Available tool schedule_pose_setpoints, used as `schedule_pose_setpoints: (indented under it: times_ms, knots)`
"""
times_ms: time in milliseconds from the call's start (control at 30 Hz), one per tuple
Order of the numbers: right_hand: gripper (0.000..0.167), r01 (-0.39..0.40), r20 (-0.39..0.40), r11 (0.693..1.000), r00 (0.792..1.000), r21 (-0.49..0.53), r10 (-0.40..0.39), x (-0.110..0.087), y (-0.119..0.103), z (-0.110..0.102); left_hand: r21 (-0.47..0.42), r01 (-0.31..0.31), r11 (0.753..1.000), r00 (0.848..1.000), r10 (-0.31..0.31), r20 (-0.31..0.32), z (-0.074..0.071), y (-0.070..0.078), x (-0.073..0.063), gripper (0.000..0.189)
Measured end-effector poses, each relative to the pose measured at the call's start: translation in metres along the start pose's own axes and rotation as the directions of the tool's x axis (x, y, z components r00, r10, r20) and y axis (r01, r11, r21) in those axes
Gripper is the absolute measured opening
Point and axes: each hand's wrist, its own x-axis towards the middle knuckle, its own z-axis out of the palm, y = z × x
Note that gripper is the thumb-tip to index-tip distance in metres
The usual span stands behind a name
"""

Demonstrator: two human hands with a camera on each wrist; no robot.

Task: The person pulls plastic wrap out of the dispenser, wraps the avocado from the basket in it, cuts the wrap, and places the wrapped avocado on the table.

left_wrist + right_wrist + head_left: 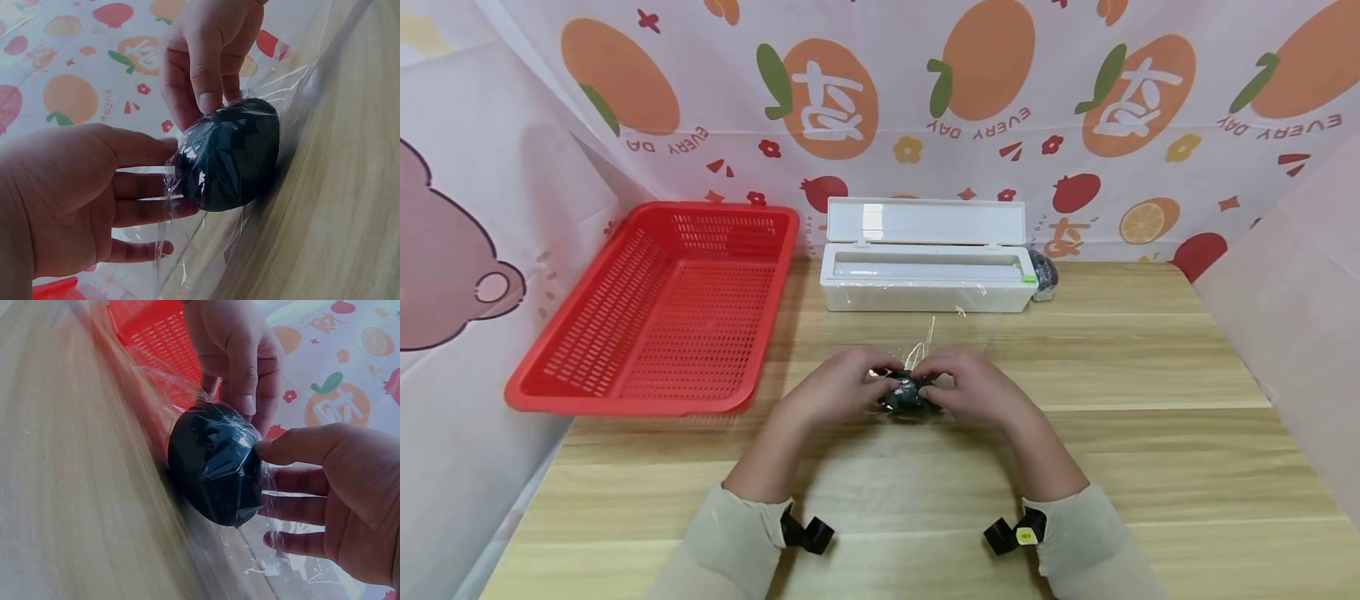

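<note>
A dark green, smooth rounded object lies on the wooden table, covered by clear cling film. From its left side, my left hand pinches the film at the object's edge, thumb in front and fingers behind. On the opposite side my right hand grips the film in the same way, its thumb against the wrapped surface. In the left wrist view the film clings in creases over the object, and loose film hangs below the left fingers. The object's underside is hidden.
A white cling film box with its lid raised stands behind the hands. Another dark wrapped item sits by its right end. To the left is a red plastic basket. A fruit-printed cloth hangs behind the table.
</note>
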Motion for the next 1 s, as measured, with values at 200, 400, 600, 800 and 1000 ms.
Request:
schedule_pose_setpoints:
  times_ms: [200,400,600,800,1000]
  knots:
    - [0.024,-0.035,0.001,0.999,0.999,0.007,0.035,-0.001,0.001,-0.001,0.110,-0.095,0.989,0.983,0.111,-0.149,-0.003,0.020,-0.004,0.024]
    - [0.021,-0.038,0.006,0.999,0.999,-0.008,0.038,0.000,0.003,-0.001,0.229,-0.180,0.957,0.969,0.213,-0.125,0.016,0.034,-0.004,0.015]
    - [0.023,-0.049,0.012,0.999,0.999,0.018,0.049,0.000,0.005,0.001,0.323,-0.174,0.930,0.958,0.236,-0.163,0.025,0.030,-0.004,0.018]
    - [0.024,-0.079,-0.036,0.996,0.996,0.029,0.081,-0.002,0.004,-0.001,0.368,-0.165,0.915,0.947,0.251,-0.198,0.027,0.024,-0.001,0.020]
    - [0.016,-0.031,-0.059,0.999,0.998,0.021,0.032,-0.002,0.004,-0.003,0.344,-0.107,0.933,0.968,0.177,-0.179,0.027,0.021,0.001,0.022]
